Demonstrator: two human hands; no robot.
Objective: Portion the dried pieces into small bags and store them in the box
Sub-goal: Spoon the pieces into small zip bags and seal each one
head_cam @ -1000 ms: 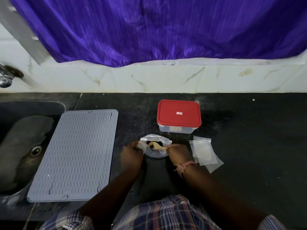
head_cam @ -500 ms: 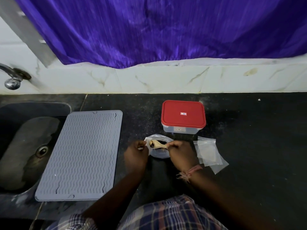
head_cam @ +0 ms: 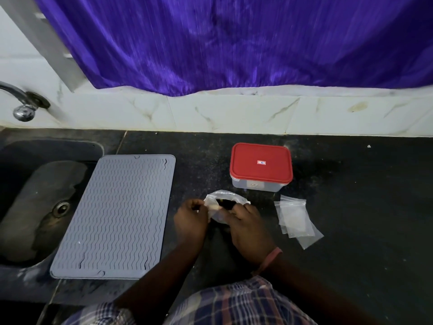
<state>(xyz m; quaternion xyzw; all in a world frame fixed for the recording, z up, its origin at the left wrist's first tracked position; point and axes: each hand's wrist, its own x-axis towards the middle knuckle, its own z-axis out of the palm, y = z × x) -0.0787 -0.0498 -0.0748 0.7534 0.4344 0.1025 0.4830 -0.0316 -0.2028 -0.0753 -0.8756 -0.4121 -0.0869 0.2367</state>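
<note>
1. Big bag (head_cam: 226, 207): clear, thin plastic, limp. It sits on the counter (head_cam: 351, 207) toward the front edge, just in front of the box. We judge it light and slippery, best held by the rim of its mouth.
2. Left hand (head_cam: 191, 221): fingers pinched on the bag's left rim.
3. Right hand (head_cam: 248, 228): fingers closed on the bag's right rim. We cannot tell whether they also hold a scoop.
4. Dried pieces (head_cam: 225, 204): a dark mass inside the bag's mouth. We judge them light and possibly brittle.
5. Small bags (head_cam: 296, 221): an empty, flat, overlapping stack, right of the hands. We expect them to cling together, so peel one off by a corner.
6. Box (head_cam: 261, 167): stiff plastic, red lid shut, toward the counter's back edge. Grip it by the sides.
</note>
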